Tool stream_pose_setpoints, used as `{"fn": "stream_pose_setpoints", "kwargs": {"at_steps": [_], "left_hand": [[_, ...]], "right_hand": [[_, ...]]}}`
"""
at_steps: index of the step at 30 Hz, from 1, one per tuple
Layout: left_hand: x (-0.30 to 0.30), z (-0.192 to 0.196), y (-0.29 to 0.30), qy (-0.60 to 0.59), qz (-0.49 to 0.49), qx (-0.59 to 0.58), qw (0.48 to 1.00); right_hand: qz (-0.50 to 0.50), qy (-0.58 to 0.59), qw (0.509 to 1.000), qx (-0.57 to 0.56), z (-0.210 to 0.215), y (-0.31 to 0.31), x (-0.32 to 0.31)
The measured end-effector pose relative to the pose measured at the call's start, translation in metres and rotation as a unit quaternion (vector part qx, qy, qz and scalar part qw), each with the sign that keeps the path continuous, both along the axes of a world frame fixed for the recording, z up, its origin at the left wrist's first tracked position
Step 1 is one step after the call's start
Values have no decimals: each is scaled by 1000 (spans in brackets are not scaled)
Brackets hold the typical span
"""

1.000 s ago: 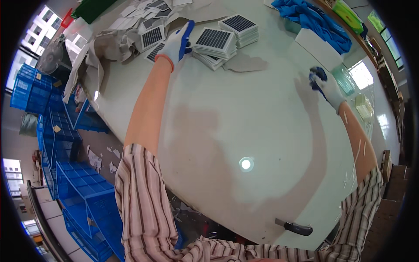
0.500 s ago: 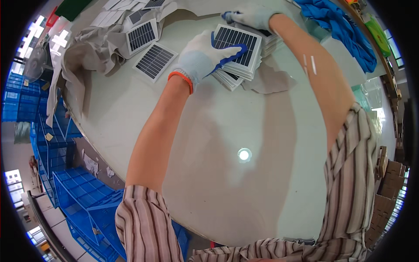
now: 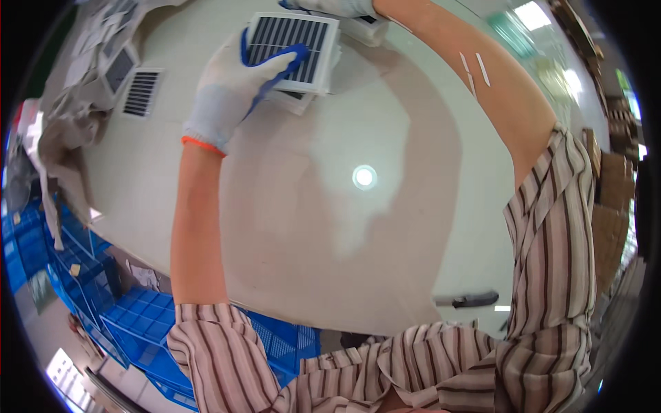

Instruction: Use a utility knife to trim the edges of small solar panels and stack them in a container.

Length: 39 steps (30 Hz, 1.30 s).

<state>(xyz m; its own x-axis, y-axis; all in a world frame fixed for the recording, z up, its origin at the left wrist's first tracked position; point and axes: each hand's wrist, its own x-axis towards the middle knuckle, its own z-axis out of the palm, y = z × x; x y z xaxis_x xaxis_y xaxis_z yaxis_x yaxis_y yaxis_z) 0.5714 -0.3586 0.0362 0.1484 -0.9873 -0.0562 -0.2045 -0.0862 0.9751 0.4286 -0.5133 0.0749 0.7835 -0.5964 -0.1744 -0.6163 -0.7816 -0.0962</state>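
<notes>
My left hand point(image 3: 227, 89), in a white work glove with blue coating and an orange cuff, grips a stack of small solar panels point(image 3: 292, 45). Its thumb lies over the dark striped face of the top panel, with the fingers along the left side. The stack is uneven, and its lower panels stick out toward me. Behind it, at the upper edge, my gloved right hand point(image 3: 337, 6) lies over a second stack of solar panels point(image 3: 366, 31). Most of that hand's fingers are cut off by the picture's edge. A loose solar panel point(image 3: 142, 93) lies flat to the left.
Another panel point(image 3: 118, 69) leans among crumpled grey paper point(image 3: 65, 138) at the table's left. A dark-handled knife point(image 3: 475, 299) lies near the front edge of the table point(image 3: 289, 234). Blue plastic crates point(image 3: 138, 313) stand below at left; cardboard boxes point(image 3: 613, 186) are at far right.
The view has shifted, so hands, stacks and loose panels sit further left and higher. The knife has come into view. My left hand keeps its grip on the front stack.
</notes>
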Motion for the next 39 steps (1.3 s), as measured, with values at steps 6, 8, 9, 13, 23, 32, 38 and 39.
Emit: {"fn": "stream_pose_setpoints", "kwargs": {"at_steps": [6,8,9,13,23,32,38,39], "left_hand": [[-92,3,34,8,-64,13,998],[-131,4,49,-34,-80,-1,996],[-150,6,55,-45,-118,-26,992],[-217,11,83,-118,-195,-52,972],[-240,14,99,-107,-237,94,961],[-251,19,104,-163,-188,45,967],[-270,19,97,-181,-226,94,953],[-273,22,101,-192,-258,69,944]], "right_hand": [[-241,-78,891,378,-30,36,-116],[-125,93,987,46,18,74,-168],[-116,70,990,28,12,81,-196],[-155,116,980,44,0,124,-275],[-259,75,962,36,-12,171,-342],[-9,-206,977,62,-7,356,-372],[-33,-143,989,-17,-60,419,-399],[-63,-103,992,-23,-56,426,-402]]}}
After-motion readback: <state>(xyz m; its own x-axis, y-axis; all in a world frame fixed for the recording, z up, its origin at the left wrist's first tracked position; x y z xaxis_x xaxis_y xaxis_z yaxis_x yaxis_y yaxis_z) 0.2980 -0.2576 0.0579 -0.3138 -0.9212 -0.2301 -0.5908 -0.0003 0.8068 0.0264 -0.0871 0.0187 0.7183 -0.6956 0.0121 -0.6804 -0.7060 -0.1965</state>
